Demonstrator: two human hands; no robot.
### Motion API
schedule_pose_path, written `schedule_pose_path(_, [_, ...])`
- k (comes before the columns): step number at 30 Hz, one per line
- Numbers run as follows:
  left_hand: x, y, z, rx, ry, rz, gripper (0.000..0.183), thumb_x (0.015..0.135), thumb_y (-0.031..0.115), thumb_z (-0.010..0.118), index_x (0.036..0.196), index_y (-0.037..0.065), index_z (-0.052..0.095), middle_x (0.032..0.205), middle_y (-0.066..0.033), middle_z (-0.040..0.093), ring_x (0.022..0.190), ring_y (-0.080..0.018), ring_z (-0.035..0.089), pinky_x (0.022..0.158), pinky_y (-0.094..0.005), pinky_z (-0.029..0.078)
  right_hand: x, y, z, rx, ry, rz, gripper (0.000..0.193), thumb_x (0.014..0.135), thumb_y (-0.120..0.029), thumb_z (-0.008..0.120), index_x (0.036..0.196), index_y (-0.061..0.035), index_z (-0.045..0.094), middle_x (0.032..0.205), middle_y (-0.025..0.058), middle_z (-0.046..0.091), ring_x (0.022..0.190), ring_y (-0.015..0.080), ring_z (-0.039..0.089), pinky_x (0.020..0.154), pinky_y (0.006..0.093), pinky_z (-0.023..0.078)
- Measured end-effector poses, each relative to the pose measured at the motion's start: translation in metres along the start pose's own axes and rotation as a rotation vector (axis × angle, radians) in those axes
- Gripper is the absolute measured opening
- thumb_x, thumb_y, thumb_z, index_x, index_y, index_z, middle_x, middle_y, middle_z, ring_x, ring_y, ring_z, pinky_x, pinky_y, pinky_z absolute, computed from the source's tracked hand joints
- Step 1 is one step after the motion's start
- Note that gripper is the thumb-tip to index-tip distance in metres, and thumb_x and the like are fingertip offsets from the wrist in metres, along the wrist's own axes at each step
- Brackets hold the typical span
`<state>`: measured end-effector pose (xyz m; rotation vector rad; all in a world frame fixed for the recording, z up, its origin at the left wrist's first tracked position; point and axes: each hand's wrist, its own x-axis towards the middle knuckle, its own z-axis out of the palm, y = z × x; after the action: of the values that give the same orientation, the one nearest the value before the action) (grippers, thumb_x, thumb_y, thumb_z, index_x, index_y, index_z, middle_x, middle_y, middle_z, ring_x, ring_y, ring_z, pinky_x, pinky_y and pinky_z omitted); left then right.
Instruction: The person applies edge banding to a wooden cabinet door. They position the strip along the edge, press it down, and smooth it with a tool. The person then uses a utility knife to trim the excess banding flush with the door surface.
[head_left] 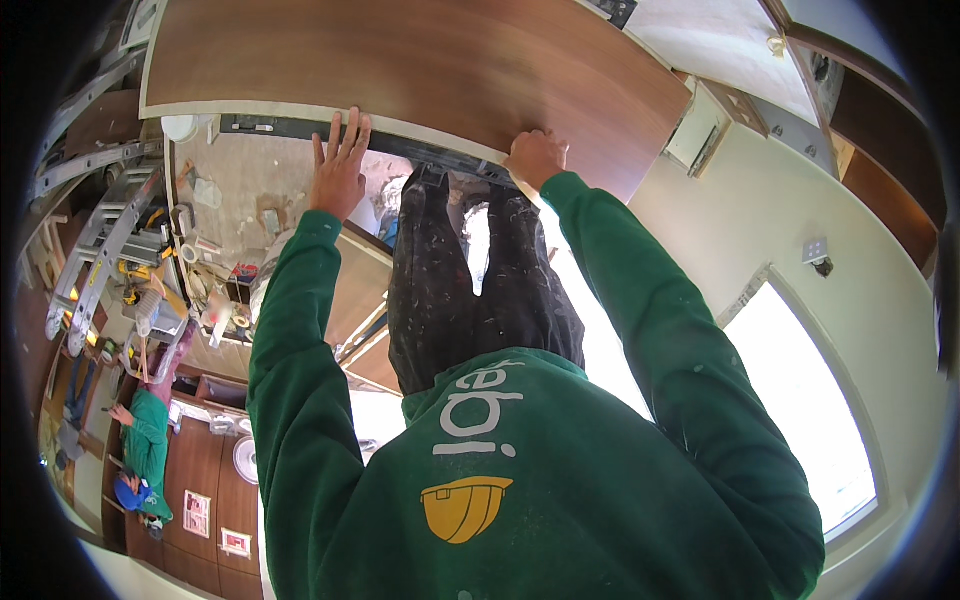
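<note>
A large brown wood-grain panel (400, 60) with a pale edge spans the top of the view. My left hand (342, 165) lies with fingers spread across the panel's near edge, fingertips on the brown face. Farther right along that edge, my right hand (537, 155) is closed, its curled fingers against the panel. Whether anything is inside those fingers is hidden. Beneath the near edge runs a long dark bar (390, 147), partly covered by my left hand.
Aluminium ladders (110, 235) stand at the left beside a cluttered surface with tools and tape rolls (190, 253). A co-worker in a green top and blue cap (148, 450) is at the lower left. A bright window (800, 400) is at the right, with a wall socket plate (816, 250) above it.
</note>
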<state>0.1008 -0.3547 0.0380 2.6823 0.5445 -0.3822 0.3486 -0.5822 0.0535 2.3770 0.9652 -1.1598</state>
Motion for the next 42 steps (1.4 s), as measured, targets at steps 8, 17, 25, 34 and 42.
schedule_pose_path(8, [0.0003, 0.0002, -0.0006, -0.035, 0.001, -0.004, 0.107, 0.073, -0.006, 0.068, 0.163, 0.016, 0.015, 0.170, -0.0066, 0.012, 0.155, -0.0354, 0.013, 0.121, -0.0651, 0.017, 0.0021, -0.0004, 0.0020, 0.000, -0.006, 0.009, 0.039, 0.085, -0.038, 0.073, 0.111, -0.0097, 0.073, 0.118, 0.0142, 0.068, 0.122, 0.0347, 0.057, 0.096, 0.0562, 0.044])
schedule_pose_path(17, [0.0011, -0.0005, 0.0003, -0.037, 0.003, -0.003, 0.107, 0.073, -0.007, 0.067, 0.163, 0.017, 0.014, 0.170, -0.0065, 0.012, 0.155, -0.0351, 0.013, 0.121, -0.0649, 0.018, 0.0024, -0.0005, 0.0016, 0.002, -0.009, 0.017, 0.041, 0.085, -0.039, 0.073, 0.112, -0.0091, 0.073, 0.121, 0.0148, 0.067, 0.124, 0.0352, 0.056, 0.098, 0.0572, 0.044])
schedule_pose_path(25, [-0.0001, -0.0015, 0.0014, -0.038, 0.022, 0.006, 0.106, 0.073, -0.008, 0.066, 0.163, 0.016, 0.015, 0.170, -0.0067, 0.013, 0.155, -0.0355, 0.013, 0.121, -0.0651, 0.018, 0.0021, -0.0003, -0.0012, -0.004, -0.037, 0.015, 0.044, 0.086, -0.043, 0.074, 0.115, -0.0097, 0.072, 0.123, 0.0139, 0.067, 0.126, 0.0353, 0.055, 0.099, 0.0567, 0.045])
schedule_pose_path(34, [-0.0005, -0.0030, 0.0040, -0.020, 0.027, 0.014, 0.108, 0.072, -0.007, 0.067, 0.163, 0.016, 0.015, 0.170, -0.0068, 0.012, 0.155, -0.0361, 0.014, 0.120, -0.0650, 0.019, 0.0024, -0.0006, 0.0000, -0.023, -0.027, 0.012, 0.045, 0.086, -0.044, 0.074, 0.115, -0.0090, 0.072, 0.121, 0.0144, 0.067, 0.124, 0.0351, 0.057, 0.097, 0.0556, 0.046])
schedule_pose_path(42, [-0.0002, -0.0030, 0.0033, -0.023, 0.009, 0.009, 0.107, 0.073, -0.005, 0.067, 0.163, 0.014, 0.014, 0.170, -0.0085, 0.012, 0.155, -0.0373, 0.013, 0.121, -0.0644, 0.017, 0.0032, -0.0023, 0.0038, -0.040, 0.002, 0.012, 0.044, 0.086, -0.043, 0.073, 0.113, -0.0086, 0.073, 0.119, 0.0143, 0.068, 0.123, 0.0353, 0.057, 0.095, 0.0574, 0.046])
